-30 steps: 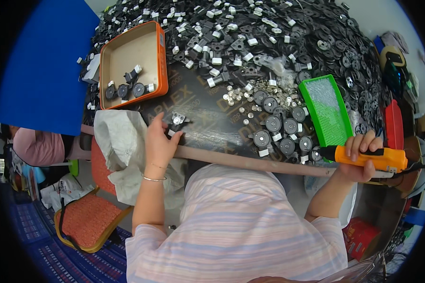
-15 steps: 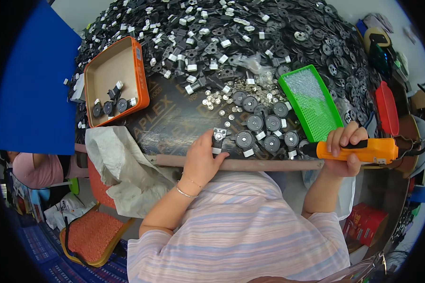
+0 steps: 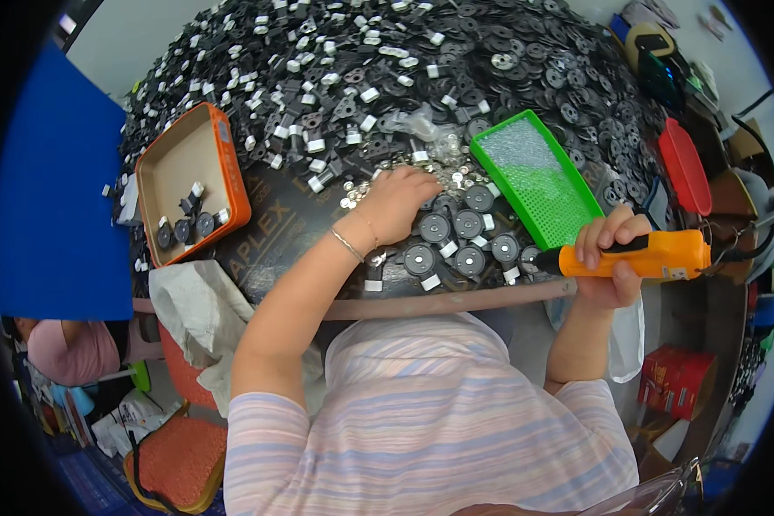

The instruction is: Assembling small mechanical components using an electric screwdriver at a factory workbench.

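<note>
My left hand (image 3: 394,206) reaches over a heap of small silver metal pieces (image 3: 351,194), beside several black round wheels (image 3: 434,228). Its fingers are extended and bent down at the pieces; the tips are partly hidden, and no held part shows. Below that wrist, near the table edge, lies a black bracket with a white end (image 3: 374,275). My right hand (image 3: 611,258) is wrapped round an orange electric screwdriver (image 3: 666,255), held level at the table's front edge. The tool's black nose points left, close to the wheels.
An orange-rimmed tray (image 3: 232,185) holding a few black parts stands at left. A green perforated tray (image 3: 568,215) lies right of the wheels. Large heaps of black parts (image 3: 318,86) fill the far table. A red tray (image 3: 686,168) sits far right; a greyish cloth (image 3: 185,301) hangs over the near edge.
My left hand has left the black bracket near the table edge and moved forward over the silver pieces. My right hand still grips the screwdriver; the whole view has shifted slightly.
</note>
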A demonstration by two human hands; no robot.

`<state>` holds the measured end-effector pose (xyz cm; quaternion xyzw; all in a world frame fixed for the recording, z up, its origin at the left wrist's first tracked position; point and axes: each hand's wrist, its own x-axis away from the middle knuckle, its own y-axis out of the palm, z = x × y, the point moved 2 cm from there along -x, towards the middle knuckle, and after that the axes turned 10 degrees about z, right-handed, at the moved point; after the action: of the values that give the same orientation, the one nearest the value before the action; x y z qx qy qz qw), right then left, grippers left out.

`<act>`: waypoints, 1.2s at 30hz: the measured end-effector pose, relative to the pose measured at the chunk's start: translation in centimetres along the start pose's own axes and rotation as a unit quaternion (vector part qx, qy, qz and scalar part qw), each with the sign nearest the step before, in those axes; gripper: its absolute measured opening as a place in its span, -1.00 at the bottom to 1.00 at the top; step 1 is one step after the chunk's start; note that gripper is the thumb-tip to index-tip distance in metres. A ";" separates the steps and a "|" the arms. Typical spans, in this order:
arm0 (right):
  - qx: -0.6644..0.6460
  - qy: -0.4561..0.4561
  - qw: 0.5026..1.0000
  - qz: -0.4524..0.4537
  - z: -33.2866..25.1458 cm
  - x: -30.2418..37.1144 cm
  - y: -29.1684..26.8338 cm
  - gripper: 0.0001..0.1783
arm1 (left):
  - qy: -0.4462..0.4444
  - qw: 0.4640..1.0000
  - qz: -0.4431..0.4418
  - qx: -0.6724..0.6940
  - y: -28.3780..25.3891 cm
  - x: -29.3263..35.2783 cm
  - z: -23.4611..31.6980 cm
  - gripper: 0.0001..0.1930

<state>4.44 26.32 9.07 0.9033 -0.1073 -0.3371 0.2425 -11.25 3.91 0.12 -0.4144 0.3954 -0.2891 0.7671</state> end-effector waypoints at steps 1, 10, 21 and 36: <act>0.019 -0.011 1.000 0.019 -0.3 0.0 -0.6 -0.64 | 0.003 1.000 -0.018 0.001 0.3 -0.4 -0.1 -0.52; 0.223 -0.105 0.948 0.202 4.2 -3.7 -5.8 -0.70 | -0.109 0.992 0.056 -0.022 -3.7 0.6 0.2 -0.52; 0.199 -0.107 0.953 0.204 5.6 -5.1 -6.6 -0.71 | -0.338 0.930 0.109 0.094 -6.2 9.5 2.2 -0.55; 0.225 -0.106 0.952 0.178 5.8 -5.1 -6.4 -0.75 | -0.403 0.911 0.090 0.009 -5.8 13.7 0.4 -0.45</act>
<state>-3.02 31.52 4.78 0.8600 -0.3642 -0.3494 0.0760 -4.41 -9.35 0.25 -0.4512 0.0855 -0.0312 0.8878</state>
